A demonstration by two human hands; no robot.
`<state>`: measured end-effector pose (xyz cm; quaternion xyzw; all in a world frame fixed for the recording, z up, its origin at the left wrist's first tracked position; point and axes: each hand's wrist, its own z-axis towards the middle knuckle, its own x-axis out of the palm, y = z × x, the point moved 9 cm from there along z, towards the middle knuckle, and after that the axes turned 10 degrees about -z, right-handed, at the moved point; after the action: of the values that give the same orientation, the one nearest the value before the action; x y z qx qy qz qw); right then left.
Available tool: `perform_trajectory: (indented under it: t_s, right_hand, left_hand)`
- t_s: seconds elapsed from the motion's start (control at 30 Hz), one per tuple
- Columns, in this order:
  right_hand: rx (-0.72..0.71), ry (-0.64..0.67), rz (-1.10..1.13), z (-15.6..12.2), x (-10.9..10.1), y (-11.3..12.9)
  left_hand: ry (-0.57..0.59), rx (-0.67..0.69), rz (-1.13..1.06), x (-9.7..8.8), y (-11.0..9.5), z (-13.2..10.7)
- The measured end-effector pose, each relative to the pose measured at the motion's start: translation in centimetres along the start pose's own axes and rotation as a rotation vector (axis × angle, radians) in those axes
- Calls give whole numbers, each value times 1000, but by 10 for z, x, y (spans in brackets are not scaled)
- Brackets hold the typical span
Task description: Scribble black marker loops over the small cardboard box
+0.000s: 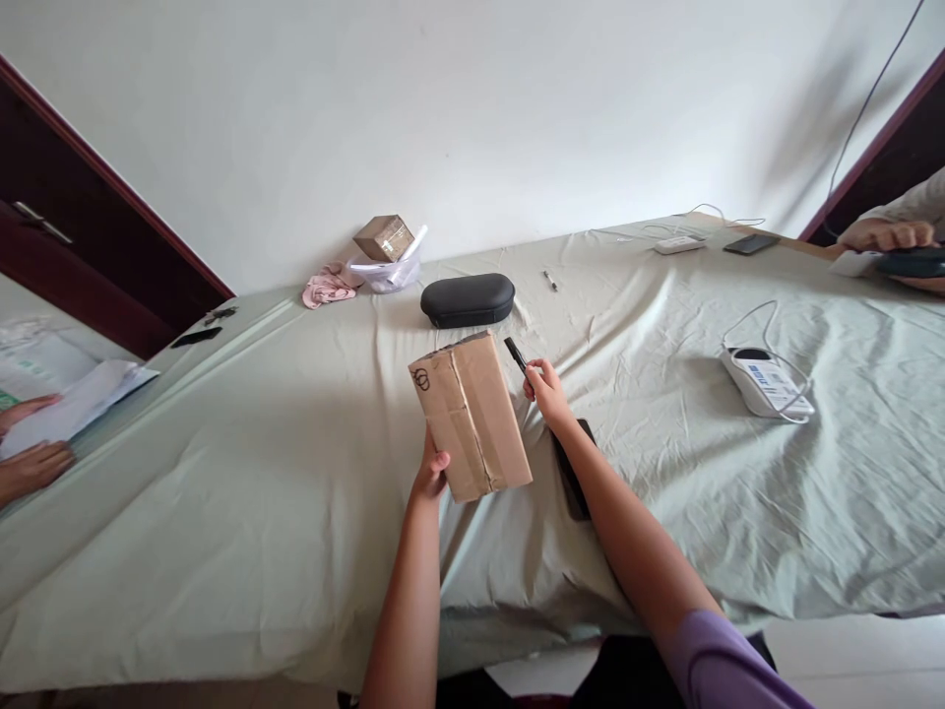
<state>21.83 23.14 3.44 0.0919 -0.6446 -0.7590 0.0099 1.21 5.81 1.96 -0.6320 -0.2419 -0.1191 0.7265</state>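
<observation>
A taped brown cardboard box (pixel 472 418) is tilted up in front of me, with a black looped mark near its upper left corner. My left hand (pixel 432 468) grips its lower left side, thumb on the front face and the other fingers hidden behind. To the right of the box, my right hand (pixel 544 389) is closed around a black marker pen (pixel 517 354), its end pointing up and left, apart from the cardboard. Under my right forearm lies a dark phone (pixel 568 478), partly covered. Just beyond the box sits a black zip case (pixel 468 300).
A plastic bowl (pixel 384 276) bears a small carton (pixel 384 238), beside a pink cloth (pixel 329 286). A pen (pixel 550 282) lies near the wall. At right is a white corded device (pixel 768 382). Other people's hands are at the far left (pixel 33 473) and far right (pixel 890 234).
</observation>
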Motion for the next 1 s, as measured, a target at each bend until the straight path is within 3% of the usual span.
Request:
perform_trajectory:
  t_s: [0.17, 0.4, 0.7, 0.77, 0.87, 1.0]
  right_hand:
    - [7, 44, 191, -1, -3, 11]
    - [30, 113, 297, -6, 0, 15]
    - [-12, 65, 248, -1, -6, 11]
    - [-26, 13, 149, 0, -10, 9]
    - [-99, -76, -205, -3, -19, 14]
    - [-25, 7, -809, -10, -13, 16]
  left_hand:
    - [-65, -5, -45, -14, 6, 3]
    - [-1, -11, -17, -3, 5, 3]
    - [8, 6, -32, 3, 3, 4]
    - [14, 7, -33, 3, 4, 4]
    - [21, 13, -49, 3, 3, 4]
    - [25, 23, -88, 8, 0, 5]
